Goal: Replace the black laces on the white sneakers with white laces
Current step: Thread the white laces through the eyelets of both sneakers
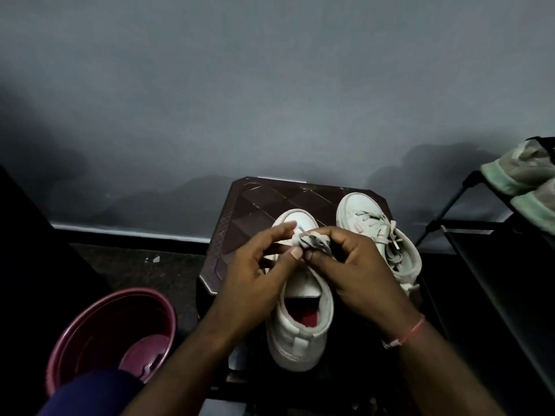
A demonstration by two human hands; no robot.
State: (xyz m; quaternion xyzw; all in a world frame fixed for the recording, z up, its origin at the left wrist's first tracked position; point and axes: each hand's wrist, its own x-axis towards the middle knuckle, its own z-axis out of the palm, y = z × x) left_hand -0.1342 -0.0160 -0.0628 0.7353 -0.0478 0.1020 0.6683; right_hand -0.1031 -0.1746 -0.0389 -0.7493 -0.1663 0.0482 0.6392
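Centrally, both hands meet over a bundle of white lace (pixel 315 243). The left hand (pixel 258 268) pinches one side of the bundle between thumb and fingertips. The right hand (pixel 357 274) has its fingers curled round the other side. The lace is flat, off-white and crumpled into loops, held just above the front half of the near sneaker (pixel 300 328). That sneaker is white, heel towards the viewer, with a red insole showing in its opening. Just beside it to the right stands the second sneaker (pixel 357 210), laced in white, with loose ends lying across its collar. Both rest on a dark brown stool (pixel 240 211). Lower left, on the floor, a maroon bucket (pixel 90 325) contains a smaller maroon scoop (pixel 144 355). Far right, a black rack (pixel 510 280) carries pale green shoes (pixel 516 175).
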